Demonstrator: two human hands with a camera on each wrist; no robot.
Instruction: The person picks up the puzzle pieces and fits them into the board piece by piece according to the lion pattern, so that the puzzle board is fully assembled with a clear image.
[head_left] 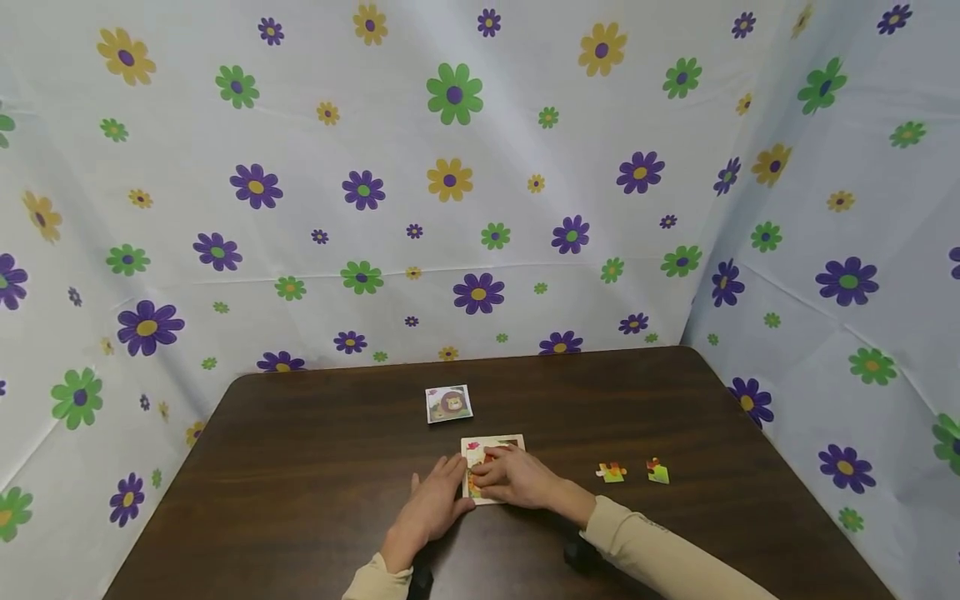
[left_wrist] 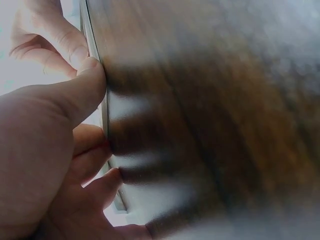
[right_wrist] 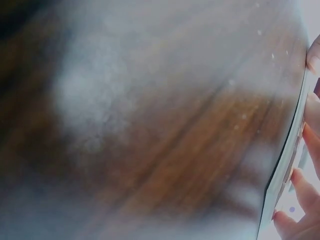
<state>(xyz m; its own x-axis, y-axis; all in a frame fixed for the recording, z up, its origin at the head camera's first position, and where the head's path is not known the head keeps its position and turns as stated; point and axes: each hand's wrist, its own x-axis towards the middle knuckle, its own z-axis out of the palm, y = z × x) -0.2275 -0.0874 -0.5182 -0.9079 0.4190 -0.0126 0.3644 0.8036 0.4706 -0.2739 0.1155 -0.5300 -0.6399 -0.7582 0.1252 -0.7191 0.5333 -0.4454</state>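
Note:
A puzzle board (head_left: pixel 491 439) with a pale frame lies flat on the table. My left hand (head_left: pixel 429 502) rests along its left side, fingers stretched out and thumb at the near edge. From above, my right hand (head_left: pixel 521 477) reaches over the board and touches its pieces with bent fingers, covering much of the picture. In the left wrist view, the left thumb (left_wrist: pixel 87 90) presses the board's edge beside the other hand's fingertips. The right wrist view shows spread fingertips (right_wrist: pixel 302 185) along the board's thin edge.
Two loose jigsaw pieces, one orange and green (head_left: pixel 611 473) and one red and green (head_left: pixel 657 472), lie to the right. A small lion picture (head_left: pixel 450 404) sits behind the board. The dark wooden table (head_left: pixel 315 467) meets flower-patterned cloth (head_left: pixel 450 250) at its back.

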